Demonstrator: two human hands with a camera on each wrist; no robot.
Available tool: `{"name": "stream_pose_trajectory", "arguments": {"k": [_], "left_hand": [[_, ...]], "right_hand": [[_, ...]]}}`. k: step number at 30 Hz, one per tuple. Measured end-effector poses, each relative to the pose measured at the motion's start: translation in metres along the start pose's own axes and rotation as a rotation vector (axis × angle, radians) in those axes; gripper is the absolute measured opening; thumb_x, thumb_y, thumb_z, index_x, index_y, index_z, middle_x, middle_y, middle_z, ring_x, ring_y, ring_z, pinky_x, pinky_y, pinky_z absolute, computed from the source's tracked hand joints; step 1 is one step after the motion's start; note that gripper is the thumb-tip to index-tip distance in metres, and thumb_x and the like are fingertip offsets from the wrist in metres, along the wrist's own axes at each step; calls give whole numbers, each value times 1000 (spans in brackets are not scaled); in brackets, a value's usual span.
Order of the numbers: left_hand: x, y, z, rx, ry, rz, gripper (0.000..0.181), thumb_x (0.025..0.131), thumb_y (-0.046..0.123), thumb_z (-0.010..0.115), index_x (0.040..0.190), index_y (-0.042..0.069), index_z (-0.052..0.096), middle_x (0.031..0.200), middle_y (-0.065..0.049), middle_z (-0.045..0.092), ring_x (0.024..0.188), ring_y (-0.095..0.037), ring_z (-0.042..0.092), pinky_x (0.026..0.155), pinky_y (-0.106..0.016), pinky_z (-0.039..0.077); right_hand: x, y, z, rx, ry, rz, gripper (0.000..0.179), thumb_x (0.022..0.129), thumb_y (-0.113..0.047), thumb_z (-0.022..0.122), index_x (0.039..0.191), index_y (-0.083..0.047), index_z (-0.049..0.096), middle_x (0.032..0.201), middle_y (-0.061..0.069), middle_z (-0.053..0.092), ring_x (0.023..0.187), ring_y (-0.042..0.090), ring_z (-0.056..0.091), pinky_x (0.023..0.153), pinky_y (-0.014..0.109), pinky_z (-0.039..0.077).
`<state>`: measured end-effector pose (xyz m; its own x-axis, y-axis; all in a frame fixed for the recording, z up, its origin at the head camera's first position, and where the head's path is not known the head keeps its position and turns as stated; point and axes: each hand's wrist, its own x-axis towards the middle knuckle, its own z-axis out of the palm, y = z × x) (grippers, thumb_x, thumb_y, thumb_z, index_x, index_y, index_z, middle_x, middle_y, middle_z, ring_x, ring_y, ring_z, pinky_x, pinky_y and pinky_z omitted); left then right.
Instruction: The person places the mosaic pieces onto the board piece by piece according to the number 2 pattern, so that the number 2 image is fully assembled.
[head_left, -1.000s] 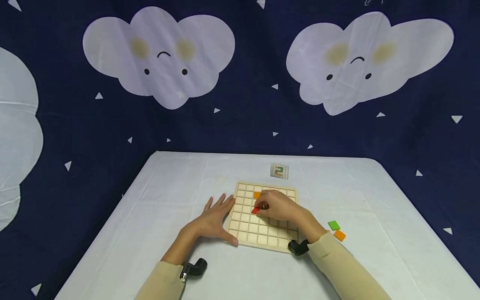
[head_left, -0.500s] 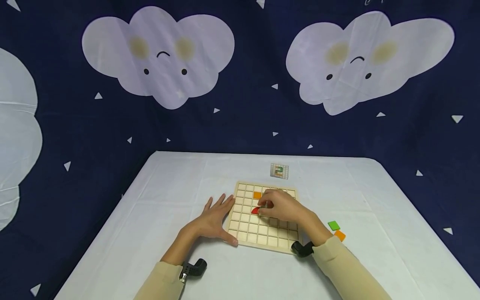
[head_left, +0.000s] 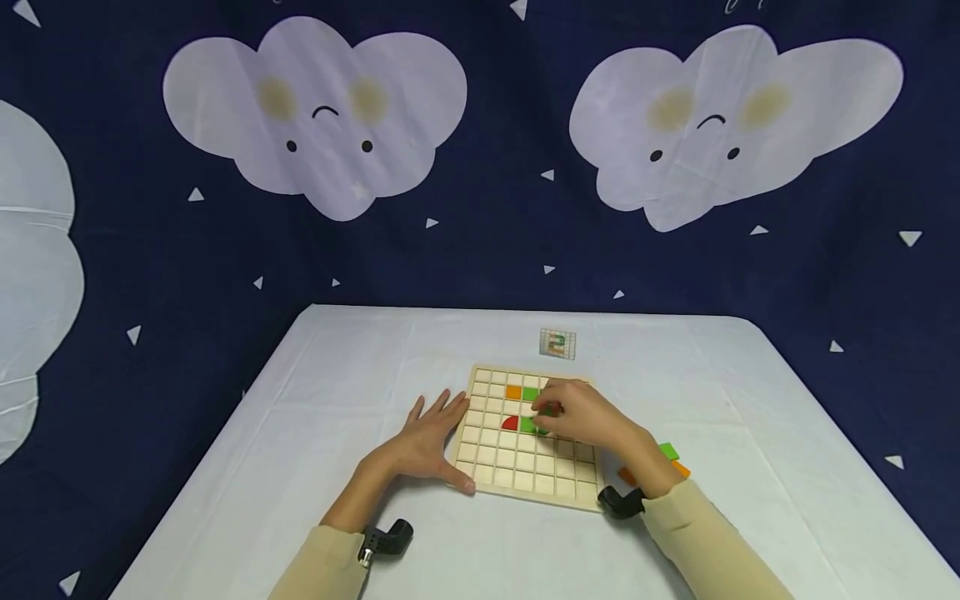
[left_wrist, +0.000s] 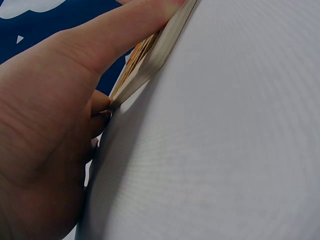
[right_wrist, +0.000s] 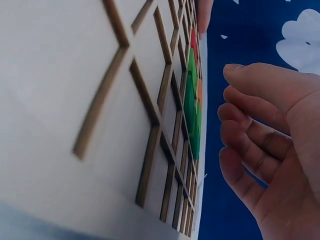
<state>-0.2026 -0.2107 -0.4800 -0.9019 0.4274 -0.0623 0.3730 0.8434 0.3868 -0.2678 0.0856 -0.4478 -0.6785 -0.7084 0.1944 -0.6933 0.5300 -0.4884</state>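
Note:
My left hand is spread against the wooden grid board, fingers along its left edge and thumb at the near-left corner. In the left wrist view the thumb presses on the board's rim. Over the board hovers my right hand, its fingers bent loosely with nothing between them in the right wrist view. A red quarter-round tile lies in one cell, beside a green tile. Farther up sit an orange square tile and a green square tile. The right hand partly hides more green pieces.
To the right of the board, partly behind my right forearm, lie a green tile and orange tiles. A small pattern card stands beyond the board. Behind the white table hangs a dark blue cloth with clouds.
My right hand has left the red tile and drawn off to the right. Green tiles on the board now show where it covered them. The left hand stays put.

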Motion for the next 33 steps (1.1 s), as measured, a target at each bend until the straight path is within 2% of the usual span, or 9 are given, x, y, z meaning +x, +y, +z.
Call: {"name": "stream_pose_trajectory", "arguments": {"k": [7, 14, 20, 26, 33], "left_hand": [[1, 2, -2, 1, 1, 5, 141, 47, 84, 71, 155, 10, 17, 160, -2, 10, 145, -22, -1, 113, -50, -7], [2, 2, -3, 0, 1, 9, 141, 48, 83, 71, 154, 9, 16, 160, -3, 10, 145, -23, -1, 113, -52, -7], [3, 3, -4, 9, 0, 12, 141, 48, 83, 71, 154, 9, 16, 160, -4, 10, 145, -23, -1, 113, -51, -8], [3, 2, -3, 8, 1, 15, 141, 47, 85, 70, 154, 9, 17, 160, -3, 11, 146, -24, -1, 112, -51, -8], [-2, 4, 0, -26, 8, 16, 141, 48, 83, 72, 154, 8, 17, 160, -4, 12, 145, -25, 1, 112, -53, -7]], "right_hand": [[-6, 4, -6, 21, 10, 47, 5, 89, -30, 71, 87, -26, 74, 82, -17, 58, 67, 5, 53, 58, 27, 48], [-10, 9, -8, -6, 21, 43, 6, 89, -28, 71, 87, -23, 74, 82, -16, 57, 68, 5, 52, 59, 26, 47], [-16, 12, -12, -20, 51, 76, 7, 88, -30, 72, 84, -24, 73, 80, -16, 57, 68, 6, 52, 61, 27, 47], [-23, 17, -11, -29, 46, 105, 6, 86, -29, 74, 84, -24, 73, 81, -17, 57, 70, 5, 53, 65, 27, 47], [-25, 13, -11, 12, 51, 61, 6, 88, -28, 72, 87, -23, 74, 83, -17, 58, 68, 5, 53, 60, 25, 48]]}}
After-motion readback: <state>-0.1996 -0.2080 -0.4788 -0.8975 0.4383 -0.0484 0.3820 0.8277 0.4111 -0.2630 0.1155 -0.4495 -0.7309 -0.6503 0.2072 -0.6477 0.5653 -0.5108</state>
